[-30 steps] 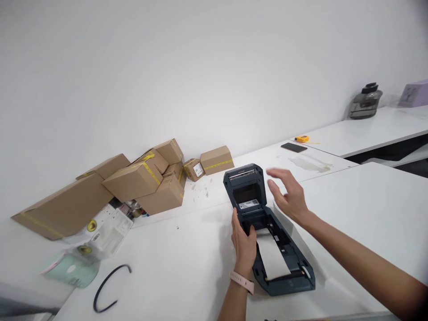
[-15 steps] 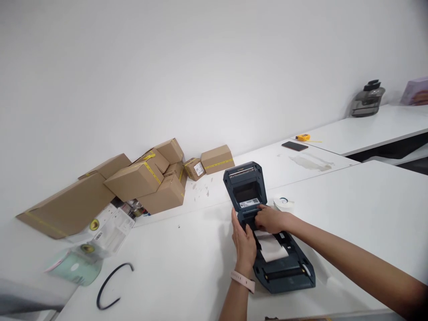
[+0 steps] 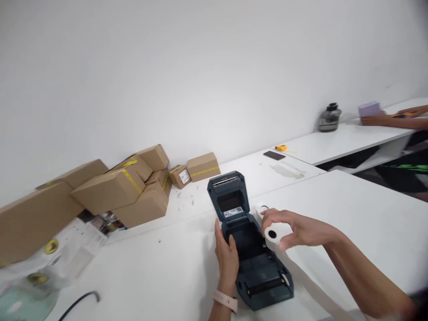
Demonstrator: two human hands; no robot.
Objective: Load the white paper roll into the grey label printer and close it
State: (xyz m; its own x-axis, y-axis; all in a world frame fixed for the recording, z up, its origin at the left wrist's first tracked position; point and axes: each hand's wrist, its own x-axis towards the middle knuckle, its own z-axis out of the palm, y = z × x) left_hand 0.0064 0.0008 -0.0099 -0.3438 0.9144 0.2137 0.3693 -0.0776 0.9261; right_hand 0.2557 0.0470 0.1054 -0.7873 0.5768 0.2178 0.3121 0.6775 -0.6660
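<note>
A dark label printer [image 3: 257, 267] lies on the white table with its lid raised, its roll bay showing black inside. My left hand [image 3: 226, 258], with a pink band on the wrist, grips the printer's left edge, thumb over the rim. Just right of the bay, my right hand [image 3: 296, 229] holds a white paper roll [image 3: 279, 232] with a dark core hole, fingers on top and thumb below. A pale strip seems to trail from it toward the table front. Partly hidden behind that hand is another white roll [image 3: 260, 210].
Cardboard boxes [image 3: 110, 191] are piled along the wall at left, near blurred packages [image 3: 76, 254] and a black cable [image 3: 78, 303]. A phone [image 3: 274, 155], a yellow tape measure [image 3: 281, 147] and a grey jug [image 3: 329, 118] stand farther right. Another person's hands [image 3: 374, 120] touch a purple box [image 3: 369, 109].
My right hand has come out of the printer bay and moved right with the paper roll. My left hand stays on the printer. Another person's hands have come into view at right.
</note>
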